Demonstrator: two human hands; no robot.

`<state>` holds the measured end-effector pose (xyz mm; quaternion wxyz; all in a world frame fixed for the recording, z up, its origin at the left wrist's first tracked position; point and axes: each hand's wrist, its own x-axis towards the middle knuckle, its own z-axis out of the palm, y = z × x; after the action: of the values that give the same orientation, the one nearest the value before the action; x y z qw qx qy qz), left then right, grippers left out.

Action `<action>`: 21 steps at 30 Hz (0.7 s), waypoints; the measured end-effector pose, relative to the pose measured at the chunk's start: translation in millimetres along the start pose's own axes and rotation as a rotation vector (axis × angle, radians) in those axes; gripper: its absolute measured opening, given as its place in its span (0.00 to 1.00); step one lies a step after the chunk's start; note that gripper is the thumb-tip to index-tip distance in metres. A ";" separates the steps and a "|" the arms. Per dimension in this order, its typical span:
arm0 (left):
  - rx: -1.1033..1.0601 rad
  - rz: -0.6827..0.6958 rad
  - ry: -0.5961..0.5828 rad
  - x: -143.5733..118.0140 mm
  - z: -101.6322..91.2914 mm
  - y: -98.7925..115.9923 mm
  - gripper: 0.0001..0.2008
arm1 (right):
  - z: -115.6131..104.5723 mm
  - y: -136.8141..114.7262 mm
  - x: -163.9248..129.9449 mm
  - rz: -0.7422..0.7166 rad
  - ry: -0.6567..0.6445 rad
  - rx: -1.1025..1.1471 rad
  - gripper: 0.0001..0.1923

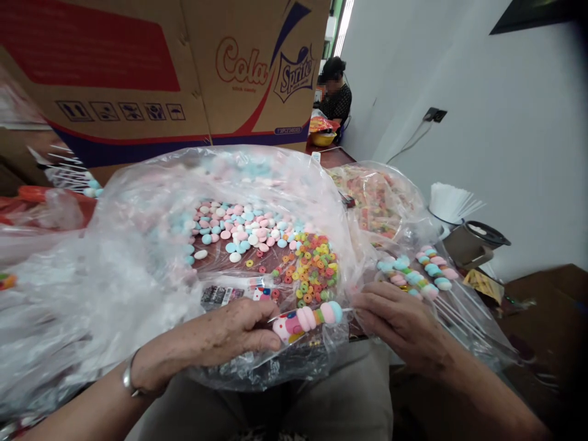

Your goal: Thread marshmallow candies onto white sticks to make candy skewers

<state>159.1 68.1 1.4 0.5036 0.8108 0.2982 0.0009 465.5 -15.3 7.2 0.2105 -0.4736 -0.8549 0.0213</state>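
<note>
Between my two hands lies a marshmallow candy skewer (307, 318), pink and white pieces with a blue one at its right end. My left hand (229, 327) pinches its left end, where a printed plastic wrapper with coloured dots shows. The fingers of my right hand (395, 315) close round the thin white stick at the other end; its tip is hidden. Just beyond are a heap of yellow, orange and green candy rings (316, 266) and scattered pink, blue and white candies (252, 226). Printed wrappers (229, 294) lie flat near my left hand.
A large clear plastic bag (138, 202) surrounds the candies. Behind it stands a cardboard box (197, 73). Candy skewers (408, 275) lie at right, near a cup of white sticks (452, 205) and a grey jug (475, 245). A person (336, 95) sits farther back.
</note>
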 end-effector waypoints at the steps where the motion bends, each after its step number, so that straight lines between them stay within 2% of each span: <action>1: -0.038 -0.009 -0.004 1.2 0.4 1.3 0.12 | -1.0 -1.3 2.2 -0.012 -0.021 0.008 0.15; 7: -0.395 -0.060 -0.087 11.6 15.0 4.1 0.10 | 8.5 -16.3 14.5 -0.047 -0.148 0.038 0.14; 12: -0.520 -0.072 -0.046 13.3 26.7 -1.1 0.14 | 11.2 -17.1 21.8 -0.041 -0.175 0.013 0.13; 16: -0.526 -0.062 -0.025 12.3 30.9 -3.8 0.14 | 9.5 -17.9 27.8 -0.113 -0.271 0.040 0.12; 21: -0.327 0.029 0.059 14.5 33.4 -1.3 0.10 | 21.8 -23.8 32.3 -0.155 -0.241 0.056 0.10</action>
<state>180.4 48.2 -20.4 0.6197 0.7221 0.2970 0.0803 423.1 1.6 3.9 0.1207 -0.3943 -0.9070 0.0856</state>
